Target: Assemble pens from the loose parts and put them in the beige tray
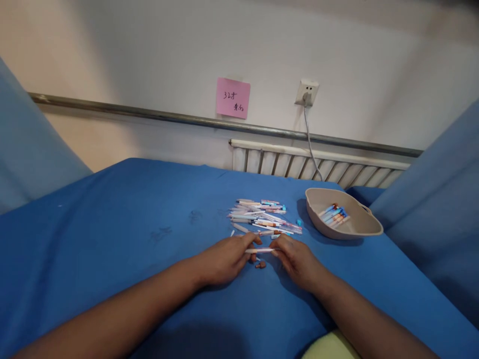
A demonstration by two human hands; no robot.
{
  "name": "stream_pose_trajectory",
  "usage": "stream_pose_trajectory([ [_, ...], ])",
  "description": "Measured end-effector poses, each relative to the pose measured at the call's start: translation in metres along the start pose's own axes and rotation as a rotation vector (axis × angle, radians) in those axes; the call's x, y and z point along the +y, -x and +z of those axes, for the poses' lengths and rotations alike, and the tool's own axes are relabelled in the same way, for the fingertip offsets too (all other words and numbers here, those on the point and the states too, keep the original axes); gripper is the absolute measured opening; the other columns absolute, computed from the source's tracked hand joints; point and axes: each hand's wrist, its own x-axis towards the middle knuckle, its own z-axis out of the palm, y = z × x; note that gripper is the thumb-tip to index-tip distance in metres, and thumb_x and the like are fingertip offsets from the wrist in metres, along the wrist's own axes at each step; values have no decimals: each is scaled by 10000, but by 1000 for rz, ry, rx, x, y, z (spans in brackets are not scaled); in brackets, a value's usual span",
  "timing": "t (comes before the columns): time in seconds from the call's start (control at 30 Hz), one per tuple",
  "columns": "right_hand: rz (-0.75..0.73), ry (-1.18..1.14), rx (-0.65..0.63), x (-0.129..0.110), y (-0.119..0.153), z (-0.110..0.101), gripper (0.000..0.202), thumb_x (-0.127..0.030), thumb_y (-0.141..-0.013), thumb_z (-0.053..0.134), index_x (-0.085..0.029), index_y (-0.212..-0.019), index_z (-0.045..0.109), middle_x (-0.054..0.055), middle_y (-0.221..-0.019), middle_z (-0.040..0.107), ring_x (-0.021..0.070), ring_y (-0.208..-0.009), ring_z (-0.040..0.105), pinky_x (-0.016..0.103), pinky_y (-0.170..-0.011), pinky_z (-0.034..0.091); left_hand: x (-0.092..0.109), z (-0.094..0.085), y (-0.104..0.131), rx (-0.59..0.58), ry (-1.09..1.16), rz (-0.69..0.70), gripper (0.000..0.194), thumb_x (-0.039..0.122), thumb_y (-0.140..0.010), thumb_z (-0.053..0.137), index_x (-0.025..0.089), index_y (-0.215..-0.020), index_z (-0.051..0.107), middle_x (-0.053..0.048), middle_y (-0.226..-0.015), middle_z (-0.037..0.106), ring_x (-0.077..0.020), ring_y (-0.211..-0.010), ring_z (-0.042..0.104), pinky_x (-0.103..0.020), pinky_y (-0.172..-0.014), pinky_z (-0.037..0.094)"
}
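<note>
A slim whitish pen [262, 250] lies level between my two hands. My left hand [230, 257] pinches its left end, and my right hand [295, 259] has closed fingers on its right end. Just below the pen, a small brown pen part [261, 265] rests on the blue cloth [179, 309]. Beyond my fingers is a loose pile of pen parts and thin refills [258, 215], mostly white and clear with some brown and blue pieces. A small blue piece [298, 222] sits to the right of the pile.
At the right stands a beige basket [362, 227] with several blue and brown pens [334, 215] inside. Behind the table are a white radiator [292, 162], a metal rail and a plugged-in cable. Blue curtains hang at both sides. Something yellow-green [331, 346] shows at the bottom edge.
</note>
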Motion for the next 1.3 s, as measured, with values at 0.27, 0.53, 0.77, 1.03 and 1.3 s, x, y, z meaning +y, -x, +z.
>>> stream_pose_trajectory([
  [0.27,-14,-23,-33,2,3,0,161,-215,-936,386,-204,-947,546,58,-846,586,174,-781,553,277,-694,436,-3,2,-1,-35,74,41,209,225,-917,399,216,-1108,481,-58,-1014,663,-213,-945,606,-308,-804,446],
  [0.53,59,-121,5,1,2,4,156,-247,-927,416,-198,-886,558,35,-807,596,155,-733,550,263,-667,422,-2,6,0,25,-75,43,189,303,-934,400,210,-1042,524,-56,-938,652,-208,-863,605,-280,-733,430],
  [0.77,196,-289,20,-7,2,8,148,-285,-915,436,-206,-866,551,-11,-709,606,136,-647,547,233,-595,401,-3,5,0,15,22,98,140,236,-912,419,214,-993,531,-29,-894,651,-179,-806,597,-247,-697,417],
  [1.03,46,-52,29,-5,7,5,115,-261,-901,464,-196,-901,559,37,-799,617,159,-717,564,253,-647,402,-4,9,-5,-61,259,-5,176,255,-907,432,173,-959,578,-5,-777,652,-110,-621,584,-195,-576,428],
  [1.3,154,-58,-71,-9,5,2,241,-351,-921,441,-211,-808,602,-2,-684,634,139,-617,564,235,-584,371,-3,12,0,-10,121,90,167,237,-909,448,203,-1008,578,-39,-928,693,-170,-840,626,-243,-723,436],
])
